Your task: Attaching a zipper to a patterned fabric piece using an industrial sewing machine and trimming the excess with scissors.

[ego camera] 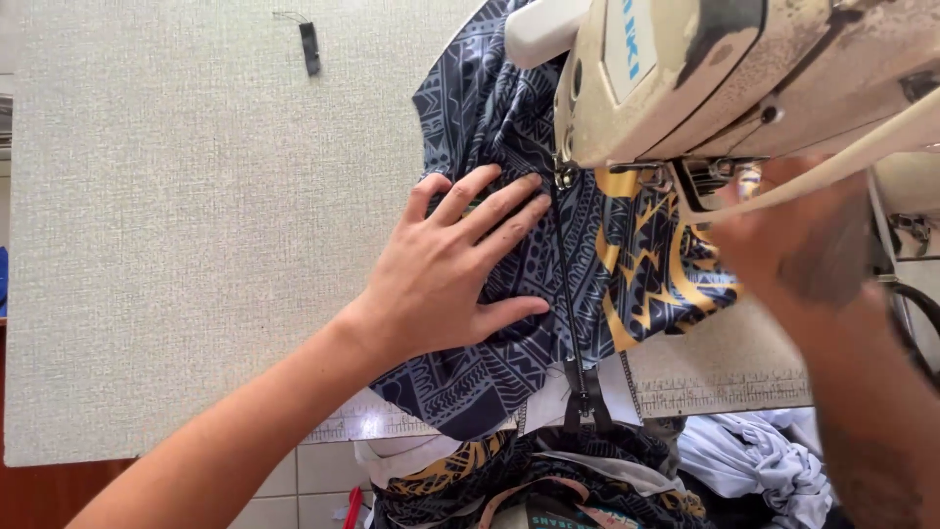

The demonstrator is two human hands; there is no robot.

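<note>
At the needle end of an industrial sewing machine (705,78), your left hand (446,274) lies flat on the patterned navy fabric (490,127), fingers spread and pointing toward one o'clock, palm pressing down. That spread looks meant to keep the cloth smooth and taut as it feeds toward the needle area at about twelve o'clock from your fingertips. Your right hand (803,245) sits at three o'clock, under the machine head and blurred; it rests against the yellow-and-navy panel (646,264), but you cannot tell whether its fingers are pinching the cloth or simply lying on it. A dark zipper (573,323) runs down between the two hands toward six o'clock, with its pull hanging off the tabletop edge, so the hands flank the seam line on either side, apparently to hold both halves even.

The fabric spreads over the pale textured tabletop (176,245), bunched up behind the machine at twelve o'clock and spilling over the near edge into your lap at six o'clock. A measuring strip (725,392) runs along that near edge. A small dark tag (309,47) lies alone at eleven o'clock, well apart from the work. Crumpled light-blue cloth (754,460) sits at five o'clock.

Count: two hands, one machine, one zipper, one tag, one garment being worked.
</note>
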